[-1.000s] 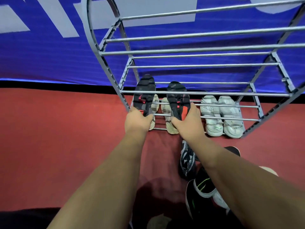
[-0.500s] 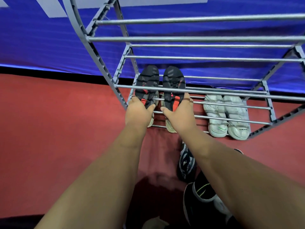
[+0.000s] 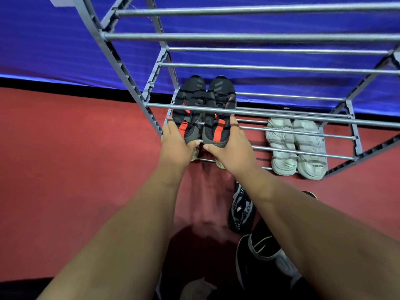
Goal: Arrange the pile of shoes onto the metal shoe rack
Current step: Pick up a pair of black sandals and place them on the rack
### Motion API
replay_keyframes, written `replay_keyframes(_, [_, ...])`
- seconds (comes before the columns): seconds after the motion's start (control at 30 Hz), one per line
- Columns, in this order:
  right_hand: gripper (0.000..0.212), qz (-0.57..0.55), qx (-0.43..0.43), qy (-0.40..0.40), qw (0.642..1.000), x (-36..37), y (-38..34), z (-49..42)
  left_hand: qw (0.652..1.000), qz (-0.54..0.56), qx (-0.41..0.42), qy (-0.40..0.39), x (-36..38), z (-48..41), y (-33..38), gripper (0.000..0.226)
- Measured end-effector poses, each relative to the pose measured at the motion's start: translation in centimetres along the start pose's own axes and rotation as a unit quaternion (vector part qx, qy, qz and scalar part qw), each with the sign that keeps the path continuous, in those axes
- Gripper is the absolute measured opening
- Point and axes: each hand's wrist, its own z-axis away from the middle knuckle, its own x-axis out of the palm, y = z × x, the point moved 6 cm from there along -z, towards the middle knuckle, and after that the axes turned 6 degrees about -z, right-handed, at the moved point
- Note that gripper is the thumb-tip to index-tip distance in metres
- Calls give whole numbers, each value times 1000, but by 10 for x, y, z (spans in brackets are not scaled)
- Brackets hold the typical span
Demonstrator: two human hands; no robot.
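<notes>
While each grip holds a black shoe [image 3: 190,98], left hand [image 3: 176,146] sits beside the rack frame [image 3: 121,68], right hand [image 3: 232,148] clear.

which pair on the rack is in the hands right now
The black-and-red pair, left hand and right hand gripping its heels; the white pair sits untouched.

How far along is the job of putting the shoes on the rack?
Done: the white pair sits on the bottom shelf of the rack. In hand: the left hand and right hand hold the black-and-red pair on the shelf above. Remaining: at least two dark shoes on the floor.
</notes>
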Motion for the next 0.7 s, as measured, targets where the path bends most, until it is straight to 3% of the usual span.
replay_keyframes(0.1, [114, 39, -34, 10, 999, -6, -2, 6, 1000, -17, 0, 25, -4, 9, -1, 103])
replay_keyframes(0.17, [90, 39, -68, 39, 996, -17, -4, 17, 997, -39, -11, 62, -10, 23, -3, 95])
replay_keyframes(0.27, [43, 59, -115, 88, 988, -38, 2, 42, 985, -125, -50, 105, -13, 54, -10, 51])
replay_keyframes(0.3, [31, 89, -128, 92, 984, -44, 7, 52, 982, -158, -65, 78, -5, 64, -16, 45])
replay_keyframes(0.37, [14, 161, -141, 68, 975, -51, 27, 71, 973, -206, -79, -64, 24, 87, -25, 43])
replay_keyframes(0.47, [8, 257, -152, -21, 954, -52, 68, 104, 916, -259, -9, -306, 77, 133, -20, 44])
replay_keyframes(0.57, [18, 326, -84, -96, 937, -53, 117, 138, 899, -220, 8, -379, 110, 176, 1, 45])
replay_keyframes(0.7, [41, 389, 46, -106, 914, -70, 160, 172, 903, -140, -57, -401, 140, 215, 15, 73])
